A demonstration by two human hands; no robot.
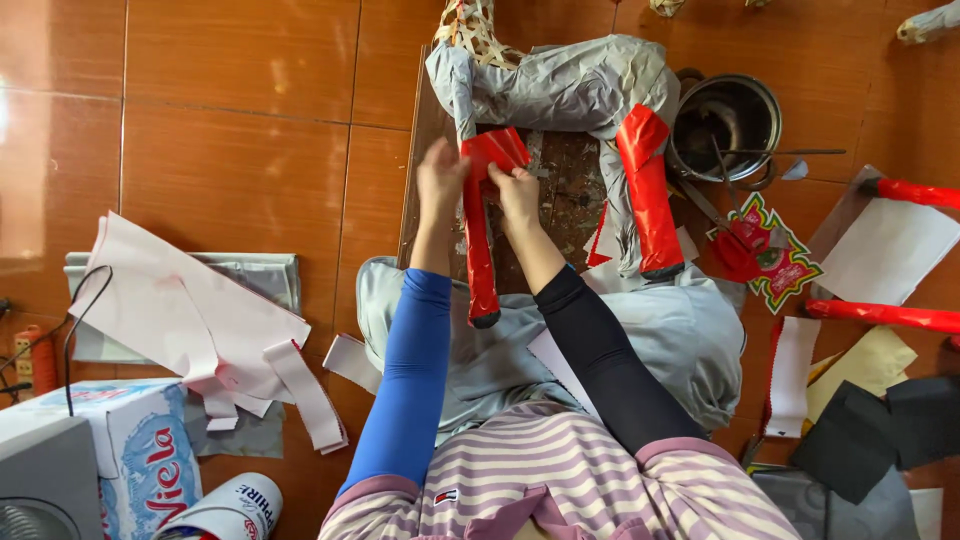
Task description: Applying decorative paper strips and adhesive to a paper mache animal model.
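A paper-covered animal figure (pixel 570 85) lies in front of me, its body grey over a woven bamboo frame. Two legs are wrapped in glossy red paper; one red leg (pixel 650 195) is on the right. My left hand (pixel 440 178), in a blue sleeve, and my right hand (pixel 516 192), in a black sleeve, both press and pinch the red paper (pixel 495 150) at the top of the nearer red leg (pixel 480 255). That leg ends in a black tip close to my lap.
A metal pot (pixel 725 125) with a stick across it stands at the right. Red-wrapped sticks (pixel 880 315), white sheets, a patterned paper cutout (pixel 775 260) and dark paper lie at the right. Pink-white paper sheets (pixel 190 320), a cardboard box (pixel 140 450) and a cup sit at the left.
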